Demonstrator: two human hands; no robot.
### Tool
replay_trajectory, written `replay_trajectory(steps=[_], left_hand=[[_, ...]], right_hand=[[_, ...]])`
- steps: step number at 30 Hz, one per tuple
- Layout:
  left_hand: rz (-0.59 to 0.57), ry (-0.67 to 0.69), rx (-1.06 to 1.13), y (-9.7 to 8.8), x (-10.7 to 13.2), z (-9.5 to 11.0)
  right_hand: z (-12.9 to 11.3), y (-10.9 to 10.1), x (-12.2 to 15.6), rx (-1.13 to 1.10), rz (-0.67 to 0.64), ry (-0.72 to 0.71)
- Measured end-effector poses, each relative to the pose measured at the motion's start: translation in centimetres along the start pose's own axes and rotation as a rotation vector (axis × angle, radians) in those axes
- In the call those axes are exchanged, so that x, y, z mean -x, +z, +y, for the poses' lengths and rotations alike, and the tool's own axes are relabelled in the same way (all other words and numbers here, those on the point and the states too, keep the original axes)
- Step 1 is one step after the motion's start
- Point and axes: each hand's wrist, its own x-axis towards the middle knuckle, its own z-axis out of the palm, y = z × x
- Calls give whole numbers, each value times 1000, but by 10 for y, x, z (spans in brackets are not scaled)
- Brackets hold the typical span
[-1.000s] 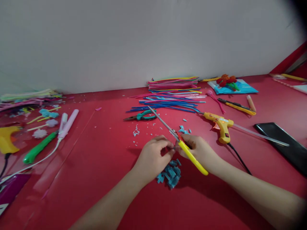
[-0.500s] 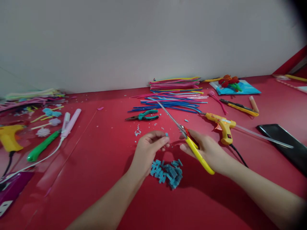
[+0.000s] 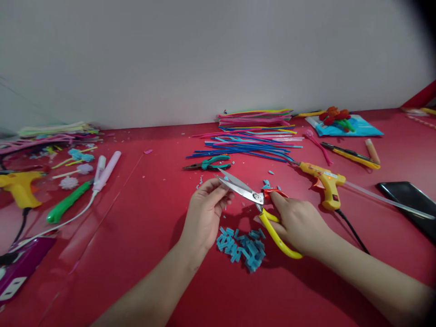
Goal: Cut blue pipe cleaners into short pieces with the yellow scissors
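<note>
My right hand (image 3: 299, 222) grips scissors (image 3: 254, 200) with red and yellow handles. The silver blades point left toward my left hand (image 3: 205, 210). My left hand pinches a small piece at the blade tips; the piece is too small to name. Under both hands, a heap of short blue cut pieces (image 3: 242, 247) lies on the red table (image 3: 143, 254).
Green-handled pliers (image 3: 208, 164) and a spread of coloured sticks (image 3: 250, 141) lie beyond the hands. A yellow glue gun (image 3: 325, 182) with a black cord sits right, a black phone (image 3: 408, 200) farther right. At left lie a second glue gun (image 3: 18, 186), a green tool (image 3: 68, 202) and a pink tool (image 3: 107, 170).
The scissors swung from pointing up and away to lying nearly level, blades toward my left hand. My left hand moved up to the blade tips.
</note>
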Motion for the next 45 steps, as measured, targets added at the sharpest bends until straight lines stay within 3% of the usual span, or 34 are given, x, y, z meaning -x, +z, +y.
replay_trajectory(steps=[12,45], left_hand=[[-8,-23,118,1,-2,0],[-4,-14,125,2,-4,0]], right_hand=[[0,-2,0,14,31,-22],[-2,1,2,-24,-4,-14]])
